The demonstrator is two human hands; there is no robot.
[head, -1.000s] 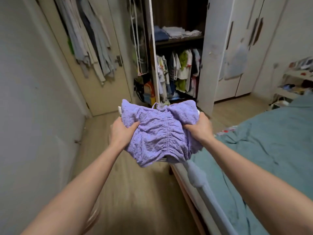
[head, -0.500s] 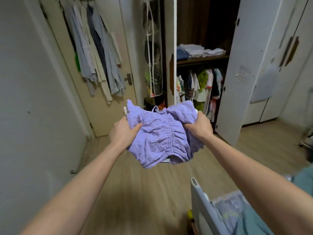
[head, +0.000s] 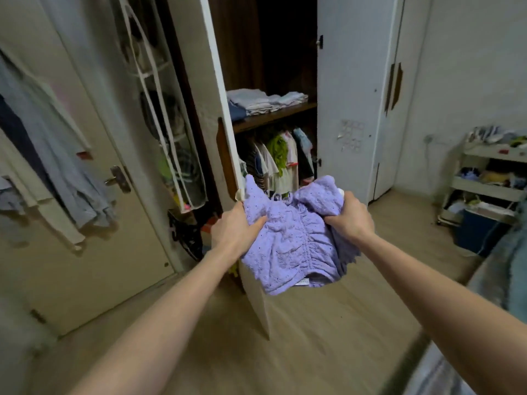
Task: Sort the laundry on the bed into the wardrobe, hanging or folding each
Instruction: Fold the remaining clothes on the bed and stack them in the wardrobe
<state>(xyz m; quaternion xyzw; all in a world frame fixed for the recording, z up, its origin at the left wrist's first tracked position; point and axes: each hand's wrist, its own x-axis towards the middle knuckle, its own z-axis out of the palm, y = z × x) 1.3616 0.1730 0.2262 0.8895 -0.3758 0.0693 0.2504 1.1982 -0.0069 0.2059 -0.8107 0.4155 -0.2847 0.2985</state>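
item: purple top (head: 291, 240), being gripped at its sides by left hand (head: 235, 228) and right hand (head: 352, 216), hanging before the open wardrobe (head: 273, 115) below its shelf edge; risk: loose hem snagging the door edge, undoing the fold.

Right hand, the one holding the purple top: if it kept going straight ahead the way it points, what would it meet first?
Probably the hanging clothes under the wardrobe shelf. The right hand, gripping the purple top, points into the open wardrobe, and nothing shows between; depth is unclear.
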